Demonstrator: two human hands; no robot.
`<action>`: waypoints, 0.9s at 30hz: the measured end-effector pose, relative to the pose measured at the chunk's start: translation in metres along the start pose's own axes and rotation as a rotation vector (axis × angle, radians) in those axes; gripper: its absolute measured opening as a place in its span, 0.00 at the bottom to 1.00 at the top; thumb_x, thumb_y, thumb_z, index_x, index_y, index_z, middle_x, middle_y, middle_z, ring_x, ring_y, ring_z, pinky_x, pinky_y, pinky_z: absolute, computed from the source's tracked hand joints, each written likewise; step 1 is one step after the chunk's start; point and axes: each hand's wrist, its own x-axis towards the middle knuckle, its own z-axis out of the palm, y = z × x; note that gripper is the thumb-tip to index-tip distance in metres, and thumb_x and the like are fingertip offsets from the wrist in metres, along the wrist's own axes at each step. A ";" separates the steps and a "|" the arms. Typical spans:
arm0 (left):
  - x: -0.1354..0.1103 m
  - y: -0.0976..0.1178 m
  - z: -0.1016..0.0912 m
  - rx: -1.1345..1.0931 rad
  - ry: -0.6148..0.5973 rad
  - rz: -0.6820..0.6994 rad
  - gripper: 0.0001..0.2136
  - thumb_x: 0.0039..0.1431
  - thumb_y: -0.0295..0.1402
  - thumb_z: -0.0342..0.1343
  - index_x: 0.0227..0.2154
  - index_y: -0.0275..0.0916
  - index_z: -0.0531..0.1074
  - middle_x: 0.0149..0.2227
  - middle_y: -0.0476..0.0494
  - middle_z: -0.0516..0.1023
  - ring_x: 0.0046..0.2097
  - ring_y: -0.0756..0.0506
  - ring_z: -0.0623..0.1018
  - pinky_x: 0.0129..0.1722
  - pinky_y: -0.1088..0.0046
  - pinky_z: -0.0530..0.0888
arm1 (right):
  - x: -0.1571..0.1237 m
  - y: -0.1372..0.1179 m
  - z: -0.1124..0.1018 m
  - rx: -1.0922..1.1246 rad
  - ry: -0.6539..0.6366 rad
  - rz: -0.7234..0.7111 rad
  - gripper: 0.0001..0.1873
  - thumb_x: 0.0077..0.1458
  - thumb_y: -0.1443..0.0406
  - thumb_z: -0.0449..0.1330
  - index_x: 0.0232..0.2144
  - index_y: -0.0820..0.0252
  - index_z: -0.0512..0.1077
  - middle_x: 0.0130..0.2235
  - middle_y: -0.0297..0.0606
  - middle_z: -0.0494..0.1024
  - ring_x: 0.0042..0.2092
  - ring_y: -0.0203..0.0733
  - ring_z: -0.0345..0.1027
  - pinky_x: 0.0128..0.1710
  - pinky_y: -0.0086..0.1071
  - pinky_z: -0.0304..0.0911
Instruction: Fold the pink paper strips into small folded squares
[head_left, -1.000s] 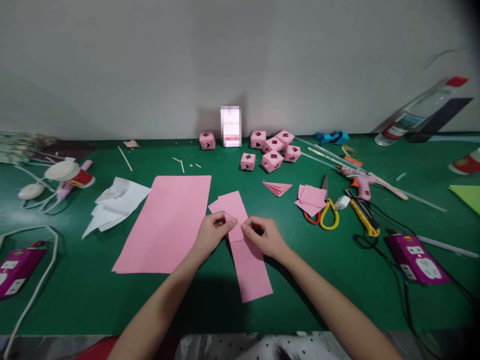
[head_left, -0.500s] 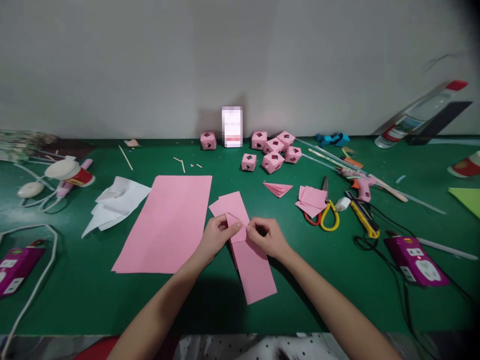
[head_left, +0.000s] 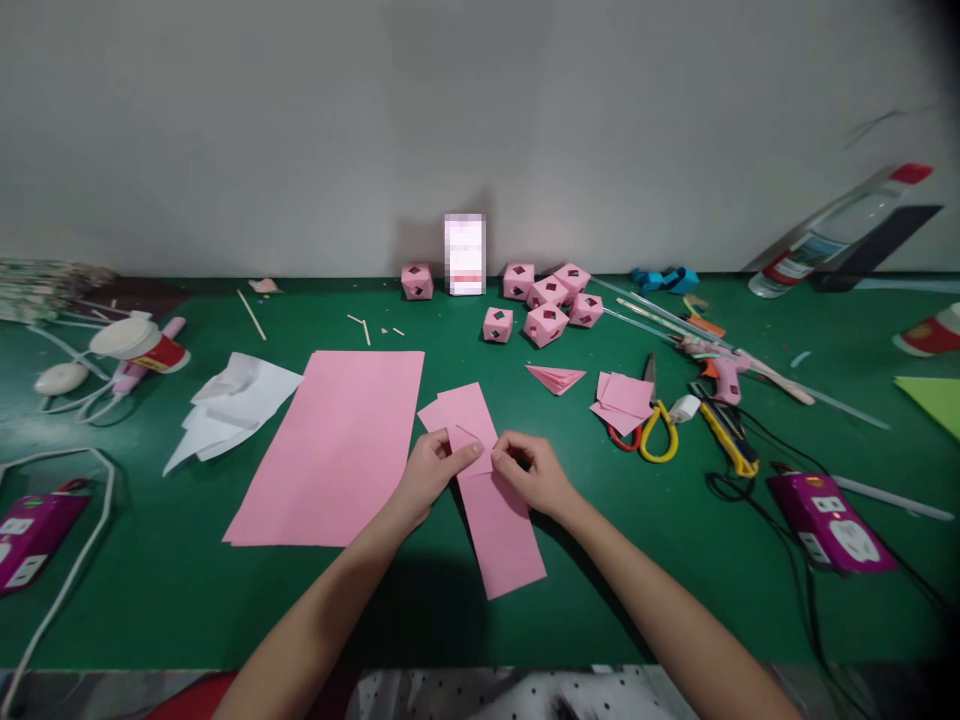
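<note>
A long pink paper strip lies slanted on the table, with its upper part folded over between my hands. My left hand pinches the folded part, thumb on top. Opposite it, my right hand is closed at the strip's right edge, fingertips pressed together on the paper. Another pink strip shows just beyond my fingers. To the left lies a large stack of pink paper sheets. Small pink squares and a folded pink piece rest to the right.
Several pink paper cubes stand near the wall beside a lit phone. At right are scissors, a utility knife, a pink glue gun and a purple power strip. Crumpled white paper lies at left.
The strip's near end has shifted slightly up and to the left. The folded part now lies flatter under my left thumb. Both hands stay almost where they were.
</note>
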 end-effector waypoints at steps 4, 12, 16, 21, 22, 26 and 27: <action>0.001 0.000 -0.001 -0.024 0.053 0.009 0.10 0.47 0.35 0.65 0.27 0.33 0.75 0.30 0.45 0.78 0.32 0.49 0.74 0.34 0.75 0.69 | 0.001 0.004 0.001 0.020 0.025 0.024 0.08 0.52 0.67 0.54 0.22 0.60 0.64 0.22 0.29 0.64 0.25 0.33 0.56 0.25 0.26 0.51; 0.003 -0.002 0.000 -0.016 0.050 -0.026 0.14 0.47 0.38 0.66 0.31 0.32 0.76 0.32 0.41 0.79 0.34 0.46 0.75 0.36 0.72 0.70 | 0.001 0.001 0.001 -0.034 0.029 0.009 0.09 0.55 0.65 0.54 0.24 0.60 0.64 0.22 0.29 0.64 0.25 0.33 0.57 0.26 0.27 0.52; 0.002 -0.001 0.001 -0.002 0.116 -0.014 0.14 0.46 0.38 0.66 0.31 0.32 0.76 0.33 0.41 0.79 0.34 0.46 0.75 0.35 0.73 0.70 | 0.001 0.002 0.001 -0.030 0.039 0.011 0.09 0.56 0.65 0.55 0.24 0.60 0.64 0.22 0.29 0.64 0.25 0.33 0.57 0.26 0.27 0.52; 0.000 -0.001 0.000 -0.006 0.129 -0.036 0.14 0.48 0.40 0.65 0.32 0.32 0.76 0.34 0.40 0.79 0.33 0.47 0.75 0.33 0.74 0.71 | 0.000 0.003 0.002 -0.006 -0.002 0.003 0.11 0.58 0.62 0.55 0.25 0.60 0.65 0.23 0.29 0.65 0.25 0.32 0.58 0.26 0.26 0.52; 0.000 -0.002 -0.001 -0.002 0.135 -0.046 0.15 0.47 0.40 0.65 0.32 0.32 0.76 0.34 0.40 0.79 0.33 0.47 0.75 0.32 0.74 0.71 | 0.000 0.003 0.002 0.009 -0.018 0.008 0.11 0.59 0.61 0.55 0.26 0.60 0.65 0.23 0.30 0.66 0.25 0.32 0.58 0.26 0.27 0.53; 0.000 -0.004 -0.002 0.018 0.191 -0.053 0.16 0.45 0.40 0.67 0.31 0.32 0.76 0.32 0.40 0.79 0.30 0.47 0.75 0.29 0.74 0.71 | 0.000 0.004 0.004 0.046 -0.022 0.045 0.11 0.59 0.61 0.55 0.26 0.59 0.65 0.23 0.30 0.67 0.25 0.33 0.60 0.26 0.27 0.55; 0.000 -0.004 -0.003 0.020 0.199 -0.053 0.16 0.45 0.40 0.67 0.31 0.32 0.76 0.32 0.40 0.79 0.30 0.46 0.75 0.29 0.73 0.71 | 0.001 0.005 0.005 0.049 -0.013 0.052 0.10 0.58 0.61 0.55 0.26 0.59 0.65 0.23 0.30 0.67 0.25 0.33 0.61 0.26 0.27 0.55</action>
